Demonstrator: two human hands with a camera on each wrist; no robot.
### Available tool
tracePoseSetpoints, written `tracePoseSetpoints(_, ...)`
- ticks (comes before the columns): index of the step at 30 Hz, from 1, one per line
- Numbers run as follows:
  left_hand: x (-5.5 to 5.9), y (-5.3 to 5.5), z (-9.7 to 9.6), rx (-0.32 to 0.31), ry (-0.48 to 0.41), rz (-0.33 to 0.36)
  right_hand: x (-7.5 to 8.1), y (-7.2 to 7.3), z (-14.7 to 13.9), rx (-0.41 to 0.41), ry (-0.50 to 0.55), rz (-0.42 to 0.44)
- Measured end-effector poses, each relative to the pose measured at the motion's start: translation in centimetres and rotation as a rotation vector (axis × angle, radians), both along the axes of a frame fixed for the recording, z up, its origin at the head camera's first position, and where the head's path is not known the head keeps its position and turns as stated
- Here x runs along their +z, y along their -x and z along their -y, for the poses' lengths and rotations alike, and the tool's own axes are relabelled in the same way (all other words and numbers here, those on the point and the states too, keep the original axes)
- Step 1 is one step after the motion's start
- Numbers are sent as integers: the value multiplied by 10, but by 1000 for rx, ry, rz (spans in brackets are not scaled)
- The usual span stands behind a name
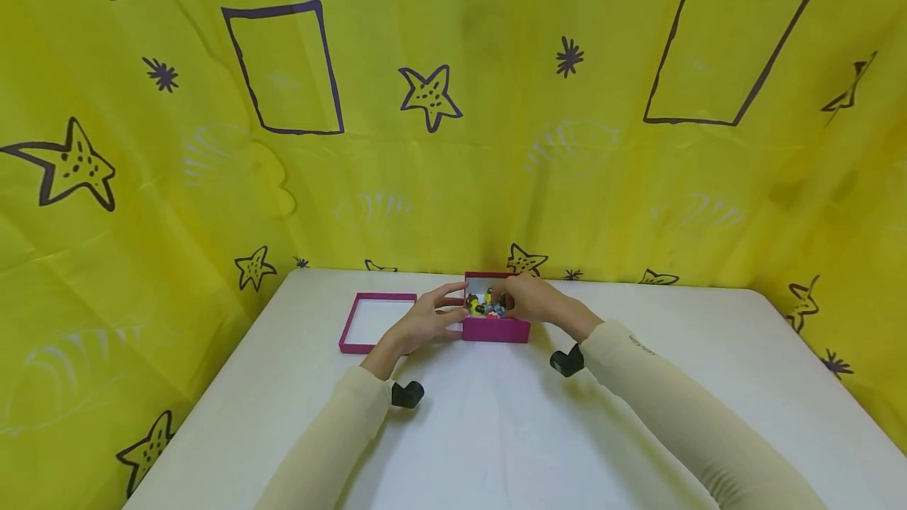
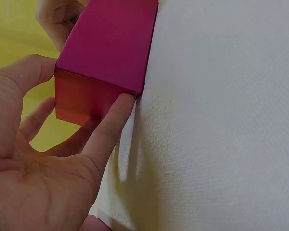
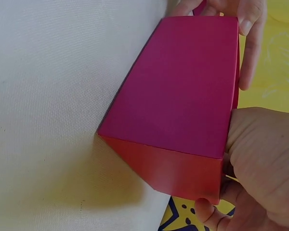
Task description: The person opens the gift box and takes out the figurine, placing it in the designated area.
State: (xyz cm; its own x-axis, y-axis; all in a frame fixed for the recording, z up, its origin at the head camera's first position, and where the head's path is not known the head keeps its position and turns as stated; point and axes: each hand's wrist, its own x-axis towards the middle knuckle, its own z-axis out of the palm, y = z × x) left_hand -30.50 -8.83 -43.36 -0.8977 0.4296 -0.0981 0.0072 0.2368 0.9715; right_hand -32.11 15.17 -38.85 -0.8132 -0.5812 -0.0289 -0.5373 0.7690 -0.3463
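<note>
A magenta box (image 1: 496, 330) stands on the white table, its top uncovered. Small multicoloured pieces (image 1: 475, 308), among them yellow, grey and dark ones, lie inside; their kind is too small to tell. My left hand (image 1: 425, 321) touches the box's left end with spread, mostly straight fingers (image 2: 108, 130). The thumb is at the upper front corner. Over the right part of the box, my right hand (image 1: 527, 297) reaches in from above. In the right wrist view, one fingertip (image 3: 205, 208) shows by the right end, while the walls hide the other fingertips and anything between them.
A shallow magenta-edged lid (image 1: 353, 323) with a white inside lies left of the box, behind the left hand. The white table (image 1: 482, 431) ends close behind the box at a yellow curtain (image 1: 468, 179) with drawn stars. Both cuffs carry dark wrist devices (image 1: 407, 394).
</note>
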Motion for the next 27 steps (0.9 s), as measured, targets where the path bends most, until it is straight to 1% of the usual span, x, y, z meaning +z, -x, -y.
tracePoseSetpoints(9, 1, -1, 0, -6, 6, -6, -1, 1, -3, 33, 14, -15)
tracePoseSetpoints(16, 1, -2, 0, 4, 10, 9, -1, 0, -5, 29, 18, -30)
tracePoseSetpoints(20, 1, -2, 0, -3, 12, 3, -2, 1, -6, 33, 17, -48)
tracePoseSetpoints(23, 2, -2, -1, -7, 11, 0, 0, 0, -7, 34, 24, -59)
tracePoseSetpoints(27, 2, -2, 0, -10, 1, 7, 4, -2, -8, 39, 62, -63)
